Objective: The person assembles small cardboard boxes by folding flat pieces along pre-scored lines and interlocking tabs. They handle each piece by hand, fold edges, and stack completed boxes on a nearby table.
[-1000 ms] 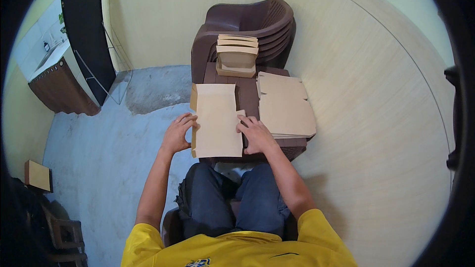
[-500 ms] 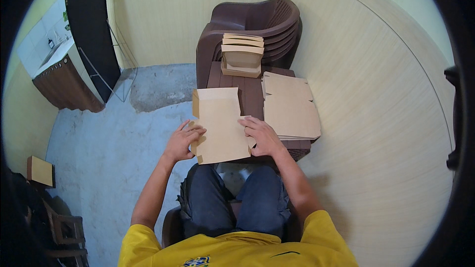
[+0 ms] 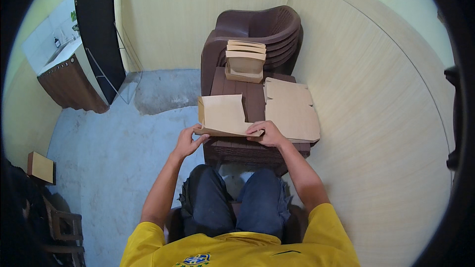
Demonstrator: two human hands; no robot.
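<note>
A brown cardboard box blank (image 3: 223, 111) lies on the near part of the brown plastic surface, with its near part folded up toward the far side. My left hand (image 3: 188, 141) grips the near left corner of the blank, thumb and fingers on the folded edge. At the near right corner my right hand (image 3: 265, 133) holds the cardboard, fingers on top of the fold. Flat box blanks (image 3: 292, 111) lie stacked to the right of it. Folded cardboard boxes (image 3: 245, 64), nested together, stand beyond it.
Stacked brown plastic chairs (image 3: 262, 24) stand at the back against the wall panels. A dark panel (image 3: 99, 29) leans by the sink counter (image 3: 62, 57) at far left. A small box (image 3: 41, 167) and a wooden chair (image 3: 67, 227) are at lower left.
The near part of the cardboard blank has been folded up, where it lay flat before. Both hands have shifted to the folded edge. The view has tilted slightly.
</note>
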